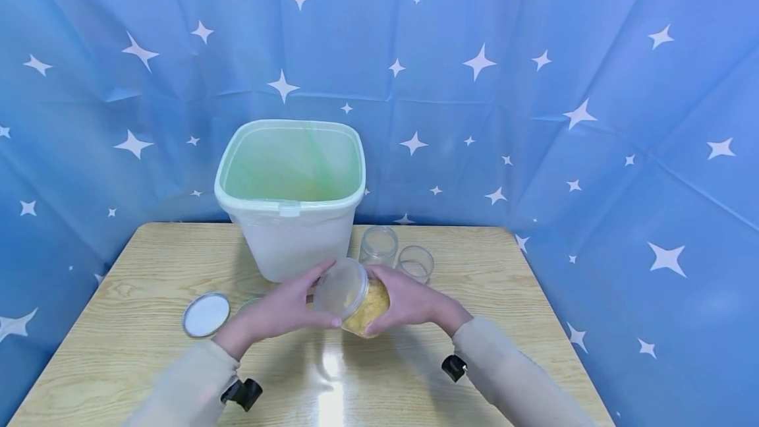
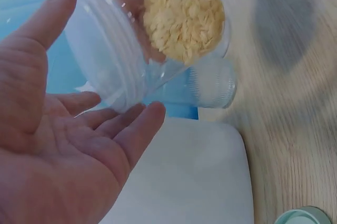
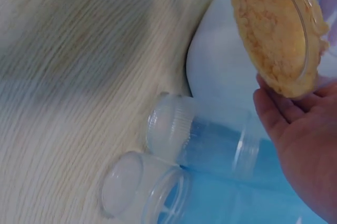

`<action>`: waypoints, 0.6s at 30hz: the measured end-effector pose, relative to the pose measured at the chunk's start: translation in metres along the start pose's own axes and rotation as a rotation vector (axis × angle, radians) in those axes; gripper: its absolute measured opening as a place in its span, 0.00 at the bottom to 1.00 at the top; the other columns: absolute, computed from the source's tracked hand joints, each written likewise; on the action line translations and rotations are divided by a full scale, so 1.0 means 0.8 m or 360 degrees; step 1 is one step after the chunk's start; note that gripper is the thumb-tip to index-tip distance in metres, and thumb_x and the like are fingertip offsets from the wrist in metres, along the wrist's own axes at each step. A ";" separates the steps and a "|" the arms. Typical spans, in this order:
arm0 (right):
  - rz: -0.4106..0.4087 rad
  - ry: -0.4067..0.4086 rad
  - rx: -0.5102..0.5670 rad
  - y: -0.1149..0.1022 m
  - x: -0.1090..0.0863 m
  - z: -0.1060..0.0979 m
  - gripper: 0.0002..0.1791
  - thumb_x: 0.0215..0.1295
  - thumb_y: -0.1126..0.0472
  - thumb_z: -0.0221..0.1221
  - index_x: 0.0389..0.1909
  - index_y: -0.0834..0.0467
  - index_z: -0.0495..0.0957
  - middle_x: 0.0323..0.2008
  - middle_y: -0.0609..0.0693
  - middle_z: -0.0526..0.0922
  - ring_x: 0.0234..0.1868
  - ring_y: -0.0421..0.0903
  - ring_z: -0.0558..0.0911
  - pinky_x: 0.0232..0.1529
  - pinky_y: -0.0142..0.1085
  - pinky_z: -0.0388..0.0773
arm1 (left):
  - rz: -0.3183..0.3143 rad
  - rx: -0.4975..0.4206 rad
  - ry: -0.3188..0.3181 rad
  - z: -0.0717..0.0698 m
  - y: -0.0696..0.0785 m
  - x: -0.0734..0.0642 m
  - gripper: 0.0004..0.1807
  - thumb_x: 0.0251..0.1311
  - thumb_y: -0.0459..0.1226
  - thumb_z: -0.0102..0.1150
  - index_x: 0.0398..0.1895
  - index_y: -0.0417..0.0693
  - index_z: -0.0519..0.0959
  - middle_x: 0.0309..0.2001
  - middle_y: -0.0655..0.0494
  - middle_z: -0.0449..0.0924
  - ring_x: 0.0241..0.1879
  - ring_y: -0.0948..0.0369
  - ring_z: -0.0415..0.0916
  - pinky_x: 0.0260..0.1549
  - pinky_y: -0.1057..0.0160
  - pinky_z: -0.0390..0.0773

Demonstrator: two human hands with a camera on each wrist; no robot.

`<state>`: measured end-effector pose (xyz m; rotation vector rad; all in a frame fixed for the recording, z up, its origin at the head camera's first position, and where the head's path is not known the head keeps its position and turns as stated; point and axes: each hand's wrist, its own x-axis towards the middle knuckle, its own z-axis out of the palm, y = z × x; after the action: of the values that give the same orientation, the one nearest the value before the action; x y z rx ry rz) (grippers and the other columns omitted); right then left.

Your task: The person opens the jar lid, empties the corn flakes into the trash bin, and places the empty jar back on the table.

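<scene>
A clear jar (image 1: 369,308) partly filled with pale yellow flakes (image 2: 184,16) is held tilted above the table, its frosted lid (image 1: 339,292) toward the left. My left hand (image 1: 284,308) holds the lid end, thumb on the near side and fingers on the far side. Around the jar's body curls my right hand (image 1: 412,298), with the thumb low at the front. In the right wrist view, the flakes (image 3: 271,29) press against the jar's round base, fingertips right at its side.
A large white bin (image 1: 290,229) with a pale green lining stands behind the hands. Right of it are a taller clear jar (image 1: 379,242) and a shorter one (image 1: 416,262). A round white lid (image 1: 205,315) lies at left, beside a green-rimmed lid (image 2: 303,216).
</scene>
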<state>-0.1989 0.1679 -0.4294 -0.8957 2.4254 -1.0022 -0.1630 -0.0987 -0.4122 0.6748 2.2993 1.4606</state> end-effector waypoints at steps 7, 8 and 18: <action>-0.0062 -0.0019 -0.0021 0.000 0.003 0.012 0.56 0.35 0.45 0.77 0.69 0.54 0.63 0.58 0.42 0.75 0.54 0.37 0.75 0.58 0.33 0.75 | 0.0108 0.0151 0.0086 0.013 -0.001 0.004 0.63 0.40 0.48 0.80 0.77 0.44 0.51 0.75 0.47 0.56 0.72 0.47 0.59 0.69 0.42 0.63; -0.0060 -0.0022 -0.0016 0.001 0.003 0.013 0.56 0.36 0.45 0.77 0.69 0.54 0.63 0.58 0.43 0.75 0.54 0.37 0.74 0.59 0.33 0.74 | 0.0124 0.0173 0.0099 0.014 -0.002 0.005 0.62 0.40 0.49 0.79 0.76 0.43 0.52 0.74 0.47 0.58 0.71 0.47 0.60 0.68 0.42 0.64; -0.0013 -0.0113 -0.0040 0.005 0.000 0.021 0.66 0.33 0.41 0.79 0.74 0.52 0.53 0.63 0.43 0.70 0.59 0.39 0.71 0.65 0.38 0.70 | 0.0143 0.0408 0.0226 0.018 -0.015 0.003 0.59 0.38 0.53 0.79 0.74 0.48 0.59 0.71 0.55 0.65 0.69 0.53 0.65 0.66 0.45 0.69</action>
<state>-0.1915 0.1617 -0.4435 -0.9342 2.3821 -0.9286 -0.1602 -0.0911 -0.4291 0.7752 2.6274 1.3008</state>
